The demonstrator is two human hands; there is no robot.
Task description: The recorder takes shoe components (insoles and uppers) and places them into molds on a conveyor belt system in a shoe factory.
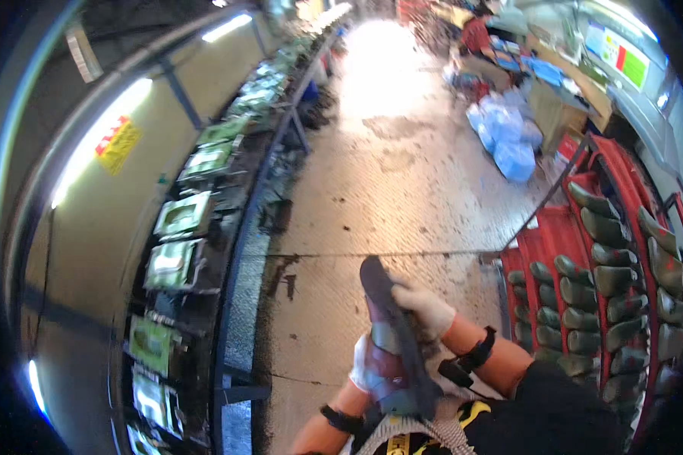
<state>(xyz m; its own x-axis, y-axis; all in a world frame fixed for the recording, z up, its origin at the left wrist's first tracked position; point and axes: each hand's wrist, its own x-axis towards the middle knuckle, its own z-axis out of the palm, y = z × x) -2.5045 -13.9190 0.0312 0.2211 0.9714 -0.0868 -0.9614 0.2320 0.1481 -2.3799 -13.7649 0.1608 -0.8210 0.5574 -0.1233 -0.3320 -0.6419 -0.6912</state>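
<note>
A shoe point(393, 341) with a dark sole and a patchwork grey, purple and maroon upper is held up in front of my body, its toe pointing away from me. My left hand point(361, 364), in a white glove, grips it from the left along the upper. On the other side, my right hand point(426, 309), also white-gloved, is closed around the edge of the sole. Some fingers of both hands are hidden behind the shoe, and motion blurs its details. Dark bands circle both my wrists.
Along the left runs a long bench point(231, 303) carrying several green and silver mould-like frames point(180, 214). At right stands a red rack point(524, 254) full of green shoe lasts point(616, 280). Farther off are bluish plastic bags point(508, 136), cardboard boxes point(550, 106) and another person point(476, 34).
</note>
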